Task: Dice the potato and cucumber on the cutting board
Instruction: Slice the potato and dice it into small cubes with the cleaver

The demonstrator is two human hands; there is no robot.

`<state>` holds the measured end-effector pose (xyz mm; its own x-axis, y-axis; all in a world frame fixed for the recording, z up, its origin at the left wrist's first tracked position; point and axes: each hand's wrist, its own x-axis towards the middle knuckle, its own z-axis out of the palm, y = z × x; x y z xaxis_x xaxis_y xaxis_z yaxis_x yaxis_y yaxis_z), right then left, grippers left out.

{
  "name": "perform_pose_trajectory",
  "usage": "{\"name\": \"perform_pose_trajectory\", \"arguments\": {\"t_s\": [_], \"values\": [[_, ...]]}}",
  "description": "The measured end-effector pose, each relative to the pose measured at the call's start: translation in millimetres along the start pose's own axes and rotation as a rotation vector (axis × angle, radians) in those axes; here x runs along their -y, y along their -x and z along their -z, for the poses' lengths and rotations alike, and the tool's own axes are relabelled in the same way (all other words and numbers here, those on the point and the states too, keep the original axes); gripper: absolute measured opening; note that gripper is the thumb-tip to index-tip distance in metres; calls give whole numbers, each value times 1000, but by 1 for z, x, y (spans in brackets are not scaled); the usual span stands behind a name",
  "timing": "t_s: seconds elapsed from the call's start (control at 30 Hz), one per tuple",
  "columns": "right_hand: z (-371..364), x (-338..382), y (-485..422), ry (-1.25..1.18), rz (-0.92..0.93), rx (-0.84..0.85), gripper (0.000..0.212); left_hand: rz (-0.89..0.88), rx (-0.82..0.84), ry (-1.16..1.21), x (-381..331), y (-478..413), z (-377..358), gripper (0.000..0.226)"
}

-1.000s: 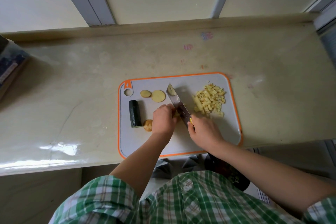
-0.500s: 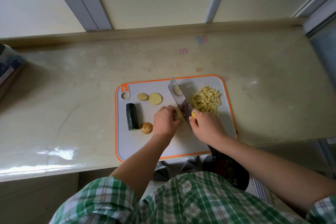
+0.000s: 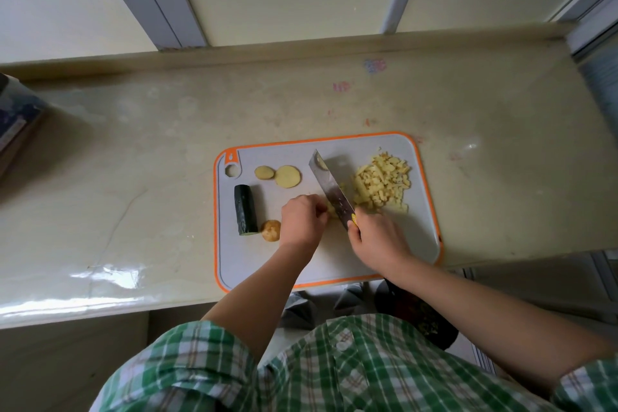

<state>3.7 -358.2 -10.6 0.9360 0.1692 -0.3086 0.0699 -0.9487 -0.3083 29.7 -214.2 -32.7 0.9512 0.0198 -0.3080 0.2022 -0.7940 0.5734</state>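
The right grip [image 3: 378,237] holds the knife [image 3: 329,189], so the left grip [image 3: 302,221], seemingly pinching the potato piece [image 3: 331,211], should curl back from the blade.

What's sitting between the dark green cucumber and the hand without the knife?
A small brown potato end lies on the cutting board between the cucumber and the left hand, as the head view shows.
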Motion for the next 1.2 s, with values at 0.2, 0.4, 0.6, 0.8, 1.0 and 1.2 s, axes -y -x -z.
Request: {"name": "perform_pose_trajectory", "arguments": {"t_s": [0.2, 0.4, 0.6, 0.8, 1.0, 1.2], "values": [[7, -1, -8, -33, 5, -21, 20, -13, -1, -1, 1, 1, 2, 9], [18, -2, -4, 38, 56, 17, 17, -20, -11, 4, 1, 3, 4, 7], [10, 0, 1, 17, 20, 37, 16, -6, -15, -13, -2, 1, 3, 11], [-2, -1, 1, -6, 3, 39, 17, 7, -7, -10, -1, -1, 0, 12], [5, -1, -5, -53, 16, -2, 17, -29, 2, -28, 0, 0, 4, 10], [13, 1, 1, -9, 43, 1, 16, -25, -22, -4, 6, 3, 4, 8]]}}
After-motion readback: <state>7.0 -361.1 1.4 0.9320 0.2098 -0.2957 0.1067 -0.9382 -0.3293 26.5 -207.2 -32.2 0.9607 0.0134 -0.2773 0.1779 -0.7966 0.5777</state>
